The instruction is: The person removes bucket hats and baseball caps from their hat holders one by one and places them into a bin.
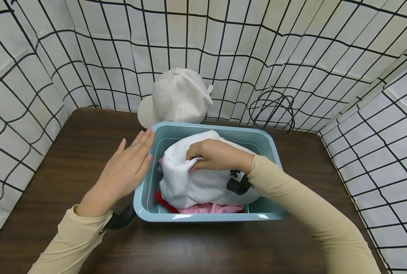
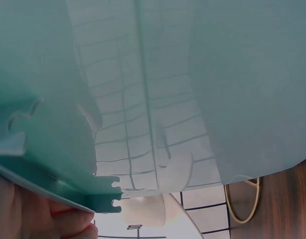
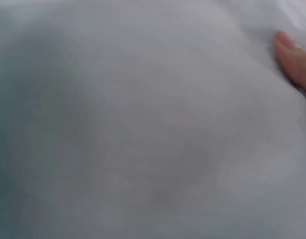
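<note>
"Sitting on the table [image 1: 203, 247], the tub [image 1: 208, 217] holds what?"

"The white cloth [image 1: 179, 190], bunched, its long axis running roughly left to right, along the tub's."

"Which hand is nearer?"

"The right hand [image 1: 220, 154]: its thumb and fingers pinch a fold at the cloth's left part, most of the cloth lying nearer the person and rightward. The left hand [image 1: 123, 169], fingers straight, touches the tub's left rim."

There are 2 hands [image 1: 123, 171] [image 1: 220, 154], 1 basin [image 1: 207, 217] and 1 cap [image 1: 181, 99].
</note>
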### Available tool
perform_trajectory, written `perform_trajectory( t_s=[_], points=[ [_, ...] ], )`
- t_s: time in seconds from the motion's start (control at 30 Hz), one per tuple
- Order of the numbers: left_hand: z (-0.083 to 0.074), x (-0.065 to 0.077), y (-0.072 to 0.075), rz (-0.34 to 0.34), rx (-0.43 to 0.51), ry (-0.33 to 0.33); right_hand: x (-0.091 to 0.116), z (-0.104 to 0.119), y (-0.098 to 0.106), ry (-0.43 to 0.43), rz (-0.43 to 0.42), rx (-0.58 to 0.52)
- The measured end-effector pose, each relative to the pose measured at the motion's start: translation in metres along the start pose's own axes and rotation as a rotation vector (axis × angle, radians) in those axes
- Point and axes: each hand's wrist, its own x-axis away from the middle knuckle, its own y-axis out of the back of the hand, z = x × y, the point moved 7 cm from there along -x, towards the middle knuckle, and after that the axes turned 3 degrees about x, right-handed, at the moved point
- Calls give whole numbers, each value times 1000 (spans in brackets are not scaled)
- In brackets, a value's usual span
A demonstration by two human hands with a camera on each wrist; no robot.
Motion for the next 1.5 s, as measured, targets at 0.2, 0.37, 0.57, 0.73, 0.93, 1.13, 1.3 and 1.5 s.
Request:
perform_trajectory(
  t_s=[0.2,0.37,0.57,0.73,0.93,1.13,1.3,1.5],
  points=[
    [-1,0,0,-10,1,-4,1,-4,-11,-26,-65,89],
    [-1,0,0,-12,2,-6,1,-8,-16,11,-131,176],
    [-1,0,1,-18,1,-4,-3,-9,-24,74,-173,256],
    [0,0,1,-17,2,-1,-11,-15,-40,74,-124,315],
    [0,0,0,-20,6,-5,-15,-22,-57,56,-80,323],
    [0,-1,0,-26,8,-9,-15,-26,-71,38,-37,322],
    [0,-1,0,-24,11,-4,-15,-28,-75,45,-12,320],
    [0,-1,0,-14,14,4,-14,-23,-61,65,36,361]
  ],
)
